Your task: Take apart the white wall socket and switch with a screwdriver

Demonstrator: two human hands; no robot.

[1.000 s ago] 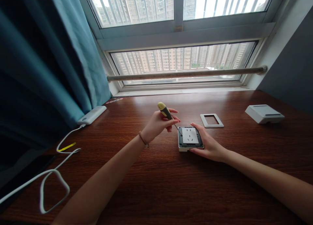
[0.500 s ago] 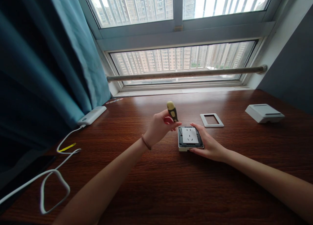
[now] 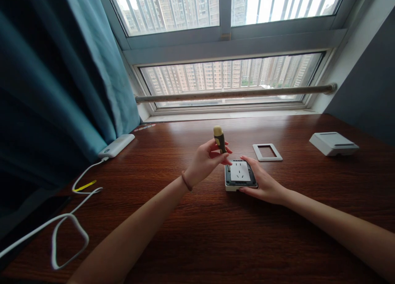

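Head view: holding a screwdriver (image 3: 219, 140) nearly upright at a socket unit (image 3: 240, 171) braced on the wooden table (image 3: 197, 234).
Pinching the yellow-and-dark handle between thumb and fingers of the left hand (image 3: 207, 162), closed lightly around it, apparently to line the shaft up with the left edge of the socket unit; unable to tell whether touching at the tip, so near the fingertips. Clasping the socket unit with the right hand (image 3: 266, 183), spread only as wide as its body, thumb on the near side and fingers on the far side, probably to prevent turning or sliding. Lying face up, seemingly for access from above, with the white frame (image 3: 269, 159) just beyond, apart from both hands, and the white box (image 3: 335, 145) farther right.
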